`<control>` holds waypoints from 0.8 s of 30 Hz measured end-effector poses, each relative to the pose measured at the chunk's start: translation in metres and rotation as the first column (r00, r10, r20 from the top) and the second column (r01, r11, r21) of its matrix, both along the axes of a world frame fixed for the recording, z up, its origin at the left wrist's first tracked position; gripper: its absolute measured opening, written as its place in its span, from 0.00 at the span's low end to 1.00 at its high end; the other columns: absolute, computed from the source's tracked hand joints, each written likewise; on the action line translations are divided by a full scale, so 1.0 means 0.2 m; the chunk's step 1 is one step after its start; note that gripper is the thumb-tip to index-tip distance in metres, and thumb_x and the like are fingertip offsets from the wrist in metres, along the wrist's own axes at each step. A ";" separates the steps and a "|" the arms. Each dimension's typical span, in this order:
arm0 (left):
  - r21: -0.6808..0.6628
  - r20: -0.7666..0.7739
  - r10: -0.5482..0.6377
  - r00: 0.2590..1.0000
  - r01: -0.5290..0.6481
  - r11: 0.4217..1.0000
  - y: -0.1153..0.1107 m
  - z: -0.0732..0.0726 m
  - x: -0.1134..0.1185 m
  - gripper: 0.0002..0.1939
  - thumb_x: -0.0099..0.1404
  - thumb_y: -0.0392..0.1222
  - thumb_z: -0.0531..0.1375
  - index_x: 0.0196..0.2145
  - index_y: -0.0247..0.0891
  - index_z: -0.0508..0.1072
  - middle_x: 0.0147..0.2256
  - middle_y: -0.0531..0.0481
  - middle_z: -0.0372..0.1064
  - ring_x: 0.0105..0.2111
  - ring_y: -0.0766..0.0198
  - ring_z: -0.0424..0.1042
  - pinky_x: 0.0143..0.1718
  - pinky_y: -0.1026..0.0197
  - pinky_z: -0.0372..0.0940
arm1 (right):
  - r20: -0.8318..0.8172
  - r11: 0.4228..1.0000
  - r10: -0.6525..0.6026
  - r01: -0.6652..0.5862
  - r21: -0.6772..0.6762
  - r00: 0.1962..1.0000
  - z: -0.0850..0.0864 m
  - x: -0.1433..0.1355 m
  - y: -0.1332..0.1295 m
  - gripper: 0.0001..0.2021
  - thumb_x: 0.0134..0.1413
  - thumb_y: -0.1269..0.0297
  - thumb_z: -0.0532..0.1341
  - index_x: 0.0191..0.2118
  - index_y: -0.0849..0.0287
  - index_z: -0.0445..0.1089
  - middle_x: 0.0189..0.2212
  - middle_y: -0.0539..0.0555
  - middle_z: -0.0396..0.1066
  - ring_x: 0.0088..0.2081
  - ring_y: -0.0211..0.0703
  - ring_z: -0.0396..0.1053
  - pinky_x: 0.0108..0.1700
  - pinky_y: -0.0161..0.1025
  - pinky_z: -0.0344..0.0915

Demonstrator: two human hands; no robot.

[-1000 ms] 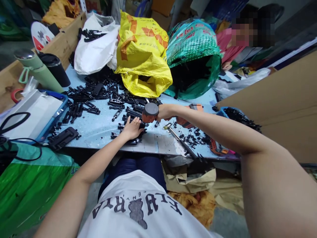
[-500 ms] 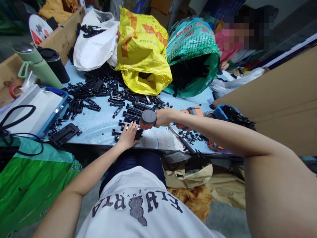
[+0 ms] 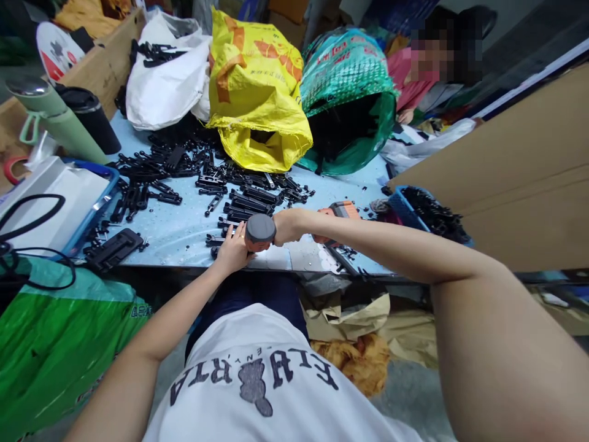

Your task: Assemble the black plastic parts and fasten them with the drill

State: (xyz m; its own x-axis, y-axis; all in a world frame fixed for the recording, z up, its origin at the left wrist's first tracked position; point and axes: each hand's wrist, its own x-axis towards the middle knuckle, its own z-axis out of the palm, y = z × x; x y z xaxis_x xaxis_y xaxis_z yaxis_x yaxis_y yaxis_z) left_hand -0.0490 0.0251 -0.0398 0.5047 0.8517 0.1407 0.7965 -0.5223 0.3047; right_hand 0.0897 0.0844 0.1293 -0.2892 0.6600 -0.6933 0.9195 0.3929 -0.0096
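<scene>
My right hand [image 3: 286, 226] is wrapped round the grip of an orange and black cordless power driver [image 3: 260, 228]. The driver's round dark back end faces up, and its orange battery base [image 3: 343, 210] shows beyond my wrist. Its tip is hidden under the body. Close against the driver, my left hand [image 3: 232, 250] lies with fingers stretched out on the near end of a row of black plastic bracket-like parts [image 3: 239, 212]. The driver covers some fingertips and the part below them. A metal rod with a dark handle [image 3: 341, 261] lies to the right among small black pieces.
Loose black parts [image 3: 147, 166] are heaped behind the row. White [image 3: 165, 92], yellow [image 3: 260, 92] and green [image 3: 345, 80] sacks stand at the back. A blue basket [image 3: 405, 209] of black pieces is right, beside cardboard [image 3: 519, 178]. Left stand a green flask [image 3: 59, 116] and black tumbler [image 3: 89, 116]. Another person sits back right.
My right hand has brought the driver left and slightly nearer, up against my left hand. The left hand has stayed on the row, its fingers now partly covered. The whole view has shifted slightly.
</scene>
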 end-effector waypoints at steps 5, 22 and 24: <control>0.063 -0.033 0.007 0.999 -0.005 0.998 0.00 -0.02 0.01 0.35 0.60 0.53 0.55 0.60 0.33 0.56 0.62 0.36 0.49 0.63 0.47 0.42 0.62 0.43 0.34 | -0.027 0.992 0.032 -0.029 0.126 0.999 -0.06 0.12 -0.10 0.12 0.35 0.63 0.63 0.30 0.64 0.74 0.27 0.59 0.73 0.30 0.52 0.71 0.30 0.40 0.64; 0.166 -0.090 0.024 0.996 -0.008 0.986 0.01 -0.04 0.03 0.39 0.62 0.61 0.48 0.61 0.28 0.52 0.62 0.35 0.47 0.63 0.47 0.43 0.61 0.42 0.37 | -0.429 0.247 -0.872 0.969 0.034 0.237 -0.18 1.54 0.07 0.15 0.45 0.58 0.66 0.27 0.67 0.66 0.17 0.55 0.65 0.18 0.38 0.61 0.23 0.38 0.61; 0.219 -0.033 0.032 0.999 -0.024 0.976 -0.03 -0.01 -0.01 0.34 0.64 0.57 0.47 0.60 0.29 0.55 0.60 0.36 0.52 0.63 0.48 0.46 0.61 0.42 0.40 | -0.411 0.318 -0.853 0.945 0.081 0.323 -0.17 1.59 0.07 0.18 0.41 0.55 0.68 0.30 0.67 0.67 0.22 0.58 0.68 0.23 0.41 0.65 0.27 0.39 0.63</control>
State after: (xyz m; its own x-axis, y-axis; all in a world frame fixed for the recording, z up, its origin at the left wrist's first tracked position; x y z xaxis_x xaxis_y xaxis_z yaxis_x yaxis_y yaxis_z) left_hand -0.0513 0.0188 -0.0421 0.4890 0.8166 0.3068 0.8202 -0.5501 0.1569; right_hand 0.4078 0.0984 0.0960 0.4875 0.7439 -0.4571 0.6671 -0.6551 -0.3546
